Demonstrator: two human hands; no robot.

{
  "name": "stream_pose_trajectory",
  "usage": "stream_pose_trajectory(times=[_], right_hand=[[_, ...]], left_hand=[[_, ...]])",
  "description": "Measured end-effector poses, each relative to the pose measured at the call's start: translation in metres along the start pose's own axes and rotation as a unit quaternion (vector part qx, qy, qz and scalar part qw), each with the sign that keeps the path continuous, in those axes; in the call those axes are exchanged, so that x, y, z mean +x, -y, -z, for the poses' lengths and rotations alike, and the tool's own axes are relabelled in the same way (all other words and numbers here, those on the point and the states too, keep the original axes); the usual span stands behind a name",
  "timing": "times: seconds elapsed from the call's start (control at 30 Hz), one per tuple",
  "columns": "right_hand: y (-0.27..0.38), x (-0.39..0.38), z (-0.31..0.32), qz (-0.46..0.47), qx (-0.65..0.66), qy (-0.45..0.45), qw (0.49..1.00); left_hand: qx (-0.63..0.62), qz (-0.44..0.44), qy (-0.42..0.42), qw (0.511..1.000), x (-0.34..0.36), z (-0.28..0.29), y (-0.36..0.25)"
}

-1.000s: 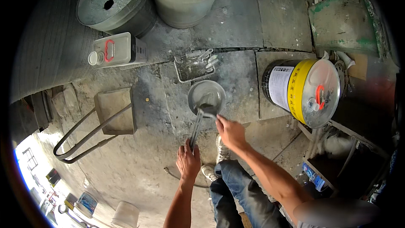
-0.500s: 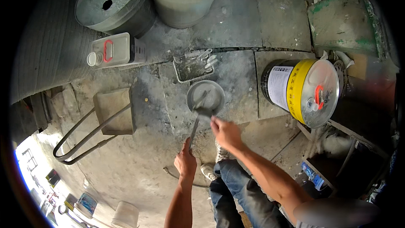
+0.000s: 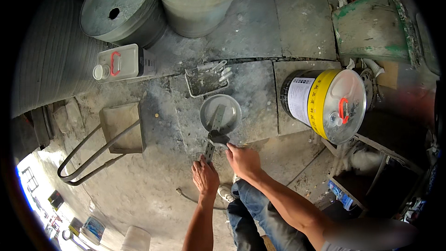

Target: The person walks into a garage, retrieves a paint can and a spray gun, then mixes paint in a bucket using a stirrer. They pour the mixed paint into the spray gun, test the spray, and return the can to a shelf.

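Two closed grips show in my feed: the left hand (image 3: 206,177) holds the near end of a slotted metal strip (image 3: 217,117), the right hand (image 3: 244,161) a dark scraper-like tool (image 3: 219,137) whose handle its fingers mostly hide. I see dark characters on the yellow band (image 3: 318,103) and smaller print on the white label (image 3: 300,98) of the drum (image 3: 350,95) to the right. The strip's long axis points away from the body, slightly rightward, its far end over the round bowl (image 3: 237,114); the tool covers part of it, and I can't tell whether its tip touches the bowl.
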State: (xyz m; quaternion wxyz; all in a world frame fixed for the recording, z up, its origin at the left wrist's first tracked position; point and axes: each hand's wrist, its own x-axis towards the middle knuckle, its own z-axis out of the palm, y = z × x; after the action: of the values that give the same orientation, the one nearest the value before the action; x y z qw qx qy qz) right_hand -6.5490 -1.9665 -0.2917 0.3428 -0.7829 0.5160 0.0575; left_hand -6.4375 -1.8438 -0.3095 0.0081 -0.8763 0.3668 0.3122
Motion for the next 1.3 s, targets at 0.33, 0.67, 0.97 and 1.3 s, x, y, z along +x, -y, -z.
stream_pose_trajectory(times=[0.33,0.67,0.97,1.3], right_hand=[[-0.010,0.011,-0.032,-0.037,-0.024,0.004,0.999],[-0.051,0.053,-0.061,-0.127,0.104,-0.112,0.980],[0.062,-0.134,-0.009,-0.179,0.325,-0.007,0.929],[-0.022,-0.584,0.197,-0.181,0.467,-0.282,0.818]], left_hand=[[-0.091,0.011,0.118,0.989,-0.003,-0.012,0.016],[-0.137,-0.032,0.066,0.988,-0.075,0.024,0.060],[0.104,-0.033,-0.098,0.989,-0.152,0.102,0.204],[-0.200,-0.182,-0.013,0.963,-0.283,0.201,-0.070]])
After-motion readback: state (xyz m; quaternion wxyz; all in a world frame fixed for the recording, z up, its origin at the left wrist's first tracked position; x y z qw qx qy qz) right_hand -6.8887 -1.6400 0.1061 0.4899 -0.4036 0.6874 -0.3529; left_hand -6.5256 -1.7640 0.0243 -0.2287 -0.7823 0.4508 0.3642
